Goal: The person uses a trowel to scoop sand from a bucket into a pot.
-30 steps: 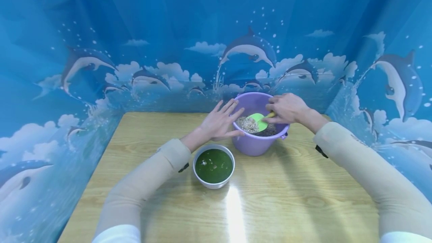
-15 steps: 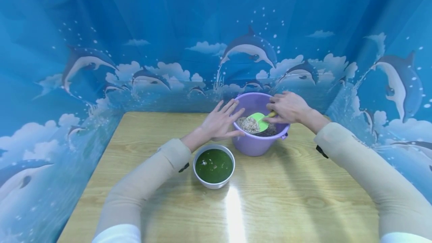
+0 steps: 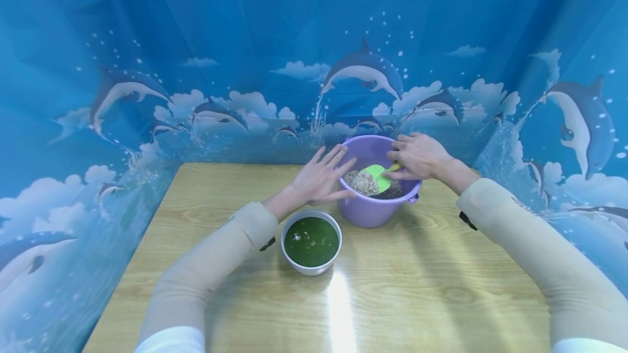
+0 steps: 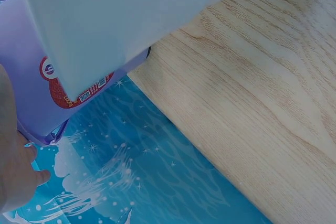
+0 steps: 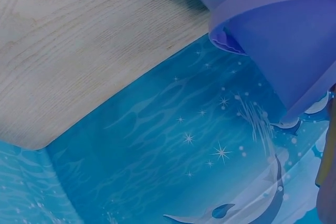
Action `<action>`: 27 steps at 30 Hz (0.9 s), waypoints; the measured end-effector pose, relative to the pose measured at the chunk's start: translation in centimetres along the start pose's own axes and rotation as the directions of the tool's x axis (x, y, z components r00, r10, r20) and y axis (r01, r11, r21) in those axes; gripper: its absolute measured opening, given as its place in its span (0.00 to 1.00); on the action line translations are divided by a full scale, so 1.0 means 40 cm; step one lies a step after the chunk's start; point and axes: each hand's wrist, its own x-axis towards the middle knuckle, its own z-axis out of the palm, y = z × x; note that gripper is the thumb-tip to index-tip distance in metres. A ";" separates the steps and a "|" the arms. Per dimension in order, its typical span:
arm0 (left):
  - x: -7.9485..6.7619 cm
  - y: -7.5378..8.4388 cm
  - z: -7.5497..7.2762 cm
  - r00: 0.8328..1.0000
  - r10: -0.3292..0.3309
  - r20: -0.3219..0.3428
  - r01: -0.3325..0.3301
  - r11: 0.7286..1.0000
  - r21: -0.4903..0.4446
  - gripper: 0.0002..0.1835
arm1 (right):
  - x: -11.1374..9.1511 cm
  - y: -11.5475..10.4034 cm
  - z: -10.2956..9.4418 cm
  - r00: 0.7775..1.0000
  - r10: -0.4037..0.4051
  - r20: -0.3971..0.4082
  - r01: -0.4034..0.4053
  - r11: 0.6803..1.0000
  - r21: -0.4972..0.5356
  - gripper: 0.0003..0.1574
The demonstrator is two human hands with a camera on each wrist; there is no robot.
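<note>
A purple bucket (image 3: 370, 215) stands at the back of the table, with dark and pale grains in its bottom. My right hand (image 3: 417, 156) reaches over its right side and grips the yellow handle of a small green toy shovel (image 3: 384, 183). Pale grains (image 3: 364, 183) heap at the blade's front. On the bucket's left rim rests my left hand (image 3: 320, 178), fingers spread and straight. The left wrist view shows part of that hand (image 4: 18, 166) beside the bucket (image 4: 29, 72). In the right wrist view, only a sliver of the right hand (image 5: 328, 198) shows near the bucket (image 5: 294, 40).
A white bowl (image 3: 310, 271), dark green inside with several pale bits, stands in front of the bucket, below my left wrist. It blocks much of the left wrist view. A blue dolphin-print curtain (image 3: 235, 42) surrounds the wooden table (image 3: 417, 287) at the back and sides.
The shovel's blade has shifted very slightly to the right, and the pale grains at it look a little more gathered. Both hands stay almost where they were.
</note>
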 end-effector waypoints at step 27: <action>-0.011 -0.004 -0.012 1.000 0.007 -0.003 -0.007 0.998 0.058 0.53 | 0.001 0.007 -0.019 1.000 0.013 -0.028 -0.013 1.000 0.026 0.29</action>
